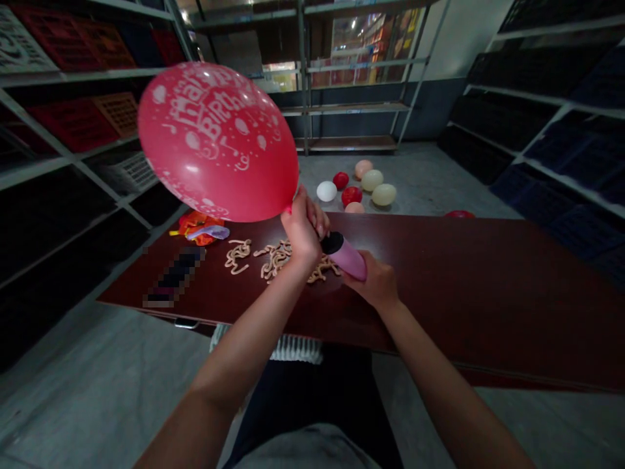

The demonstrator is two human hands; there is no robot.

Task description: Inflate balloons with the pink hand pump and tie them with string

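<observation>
A large inflated red balloon [219,143] with white birthday lettering fills the upper left of the view. My left hand [303,225] is closed around its neck, pinching it above the table. In my right hand [374,280] is a pink cylindrical pump [349,258] with a black end, tilted toward my left hand. The black end lies close below my left fingers; whether they touch I cannot tell. Beneath my hands, beige twisted strings [276,260] lie in loose tangles, partly covered by my left wrist. Uninflated balloons [198,227], orange and lilac, are heaped at the table's left.
The dark red table [463,280] spans the view before me. A pixelated flat object [176,275] lies on its left part. Several inflated balloons [352,195] rest on the floor beyond. Shelves with crates [73,124] stand left, more shelving [351,107] behind and right.
</observation>
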